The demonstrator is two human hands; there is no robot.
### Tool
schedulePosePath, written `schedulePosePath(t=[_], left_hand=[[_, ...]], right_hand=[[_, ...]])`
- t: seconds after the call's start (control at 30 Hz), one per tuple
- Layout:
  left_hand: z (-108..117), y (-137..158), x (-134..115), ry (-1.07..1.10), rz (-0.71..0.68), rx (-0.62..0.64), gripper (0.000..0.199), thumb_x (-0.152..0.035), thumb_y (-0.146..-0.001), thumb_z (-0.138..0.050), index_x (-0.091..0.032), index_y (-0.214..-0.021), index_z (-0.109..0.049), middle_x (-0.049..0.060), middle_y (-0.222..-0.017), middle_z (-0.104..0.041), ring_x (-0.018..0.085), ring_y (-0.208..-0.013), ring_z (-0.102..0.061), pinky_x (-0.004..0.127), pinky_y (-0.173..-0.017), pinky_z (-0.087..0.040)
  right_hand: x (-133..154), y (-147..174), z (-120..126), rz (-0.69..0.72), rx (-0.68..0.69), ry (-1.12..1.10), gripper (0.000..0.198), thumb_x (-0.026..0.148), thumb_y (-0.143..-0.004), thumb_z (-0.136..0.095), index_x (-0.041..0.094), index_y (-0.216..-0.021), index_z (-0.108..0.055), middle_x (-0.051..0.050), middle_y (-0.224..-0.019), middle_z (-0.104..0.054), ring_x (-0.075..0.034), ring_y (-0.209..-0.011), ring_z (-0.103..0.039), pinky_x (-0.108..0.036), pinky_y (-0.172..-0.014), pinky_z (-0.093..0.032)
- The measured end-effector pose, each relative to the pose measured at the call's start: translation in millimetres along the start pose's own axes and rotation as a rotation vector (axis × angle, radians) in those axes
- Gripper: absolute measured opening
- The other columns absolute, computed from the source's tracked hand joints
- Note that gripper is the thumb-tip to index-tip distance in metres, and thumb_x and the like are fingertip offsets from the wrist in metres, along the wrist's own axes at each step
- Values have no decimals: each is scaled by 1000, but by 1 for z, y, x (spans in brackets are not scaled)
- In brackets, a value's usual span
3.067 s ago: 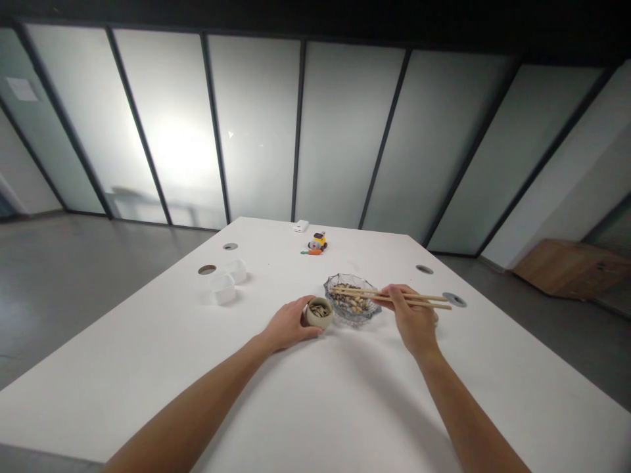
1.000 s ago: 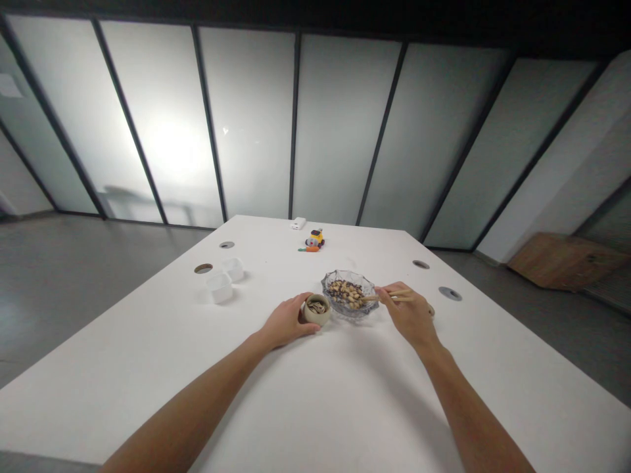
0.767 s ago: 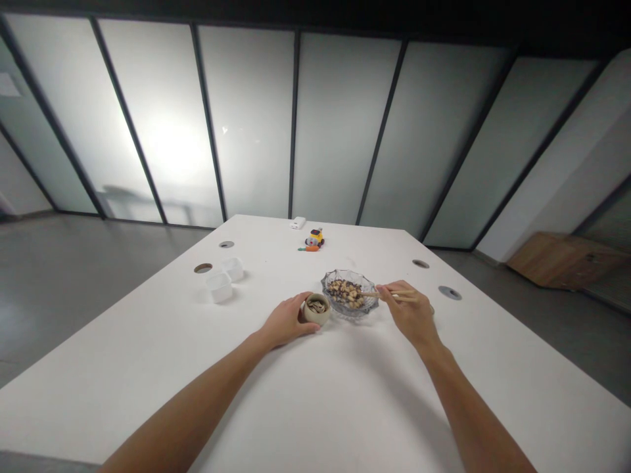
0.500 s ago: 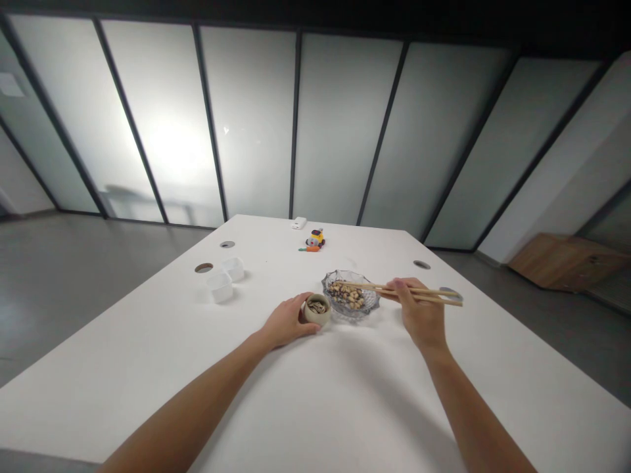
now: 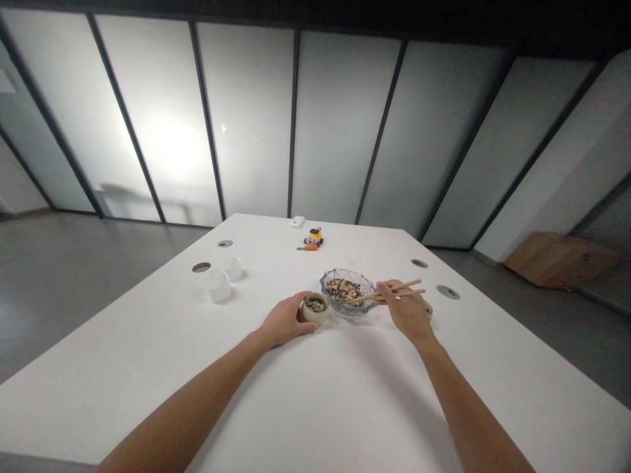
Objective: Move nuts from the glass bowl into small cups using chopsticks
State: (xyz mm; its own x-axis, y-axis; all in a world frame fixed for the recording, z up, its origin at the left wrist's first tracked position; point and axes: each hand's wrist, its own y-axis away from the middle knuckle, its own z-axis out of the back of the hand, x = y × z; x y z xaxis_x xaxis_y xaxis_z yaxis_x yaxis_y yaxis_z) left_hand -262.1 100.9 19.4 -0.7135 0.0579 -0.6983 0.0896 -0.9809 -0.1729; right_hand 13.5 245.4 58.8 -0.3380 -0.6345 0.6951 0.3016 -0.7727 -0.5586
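Note:
My left hand (image 5: 288,320) is wrapped round the side of a small pale cup (image 5: 315,316) standing on the white table. Inside the cup lie thin, pale dried pieces (image 5: 315,304). With my right hand (image 5: 405,312) I grip a pair of wooden chopsticks (image 5: 377,295). Their tips reach into a clear, scalloped glass bowl (image 5: 355,311), among light tan and dark small pieces (image 5: 344,290) that I cannot name for certain. The bowl stands just right of the cup. Behind my right hand, a small round object (image 5: 428,310) is mostly hidden.
Two translucent plastic containers (image 5: 217,287) stand on the left of the table (image 5: 305,394). Further back are a yellow toy car (image 5: 314,236), a toy carrot (image 5: 309,248) and a white box-like object (image 5: 296,223). Round holes (image 5: 202,267) are set along both table sides.
My right hand has moved left and nearer the bowl. The chopstick tips have gone from the bowl's back left to its front, lower among the pieces. My left hand stays on the cup.

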Motion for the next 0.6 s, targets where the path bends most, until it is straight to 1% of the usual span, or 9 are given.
schedulePosePath(t=[0.07, 0.13, 0.33, 0.4, 0.47, 0.53, 0.6], left_hand=[[-1, 0, 1, 0, -10, -2, 78, -39, -73, -86, -29, -145, -59, 7, -141, -70, 33, -123, -67, 41, -103, -53], [-1, -1, 1, -1, -22, -7, 77, -39, -73, -86, -29, -144, -59, 6, -141, -70, 33, -125, -66, 41, -104, -53], [0, 0, 0, -10, -19, 4, 75, -39, -75, -85, -29, -144, -59, 6, -138, -71, 31, -119, -67, 41, -102, -53], [0, 0, 0, -5, -12, 7, 76, -39, -74, -85, -29, -145, -58, 6, -137, -72, 31, -117, -68, 40, -100, -54], [0, 0, 0, -1, -8, 5, 77, -39, -74, -85, -28, -145, -58, 7, -138, -72, 32, -118, -68, 40, -99, -54], [0, 0, -1, -4, -10, 6, 77, -39, -75, -85, -28, -146, -58, 7, -139, -71, 32, -119, -68, 40, -99, -54], [1, 0, -1, -17, -10, 9, 76, -39, -75, -85, -27, -145, -58, 7, -140, -70, 32, -120, -67, 40, -99, -54]], right_hand=[[1, 1, -5, 100, 1, 32, 60, 79, -93, -54, 24, -77, -73, -9, -80, -77, -25, -71, -75, -36, -66, -60], [-1, 2, -7, 172, -22, 64, 59, 76, -95, -53, 23, -77, -74, -10, -83, -77, -25, -77, -74, -38, -72, -60], [-20, 2, -5, 285, -107, 140, 50, 63, -103, -49, 23, -90, -77, -11, -91, -77, -26, -89, -71, -42, -83, -58], [-23, 1, -5, 281, -108, 155, 50, 63, -103, -50, 23, -91, -77, -11, -91, -77, -26, -89, -71, -42, -83, -58], [-23, 1, -7, 244, -90, 151, 52, 66, -102, -51, 23, -86, -76, -10, -89, -77, -26, -86, -72, -40, -80, -59], [-20, 1, -8, 176, -72, 114, 56, 71, -98, -52, 23, -81, -75, -10, -86, -77, -25, -81, -74, -37, -73, -60], [-16, 1, -8, 85, -66, 40, 57, 75, -94, -55, 24, -81, -74, -9, -85, -78, -24, -74, -76, -35, -65, -59]])
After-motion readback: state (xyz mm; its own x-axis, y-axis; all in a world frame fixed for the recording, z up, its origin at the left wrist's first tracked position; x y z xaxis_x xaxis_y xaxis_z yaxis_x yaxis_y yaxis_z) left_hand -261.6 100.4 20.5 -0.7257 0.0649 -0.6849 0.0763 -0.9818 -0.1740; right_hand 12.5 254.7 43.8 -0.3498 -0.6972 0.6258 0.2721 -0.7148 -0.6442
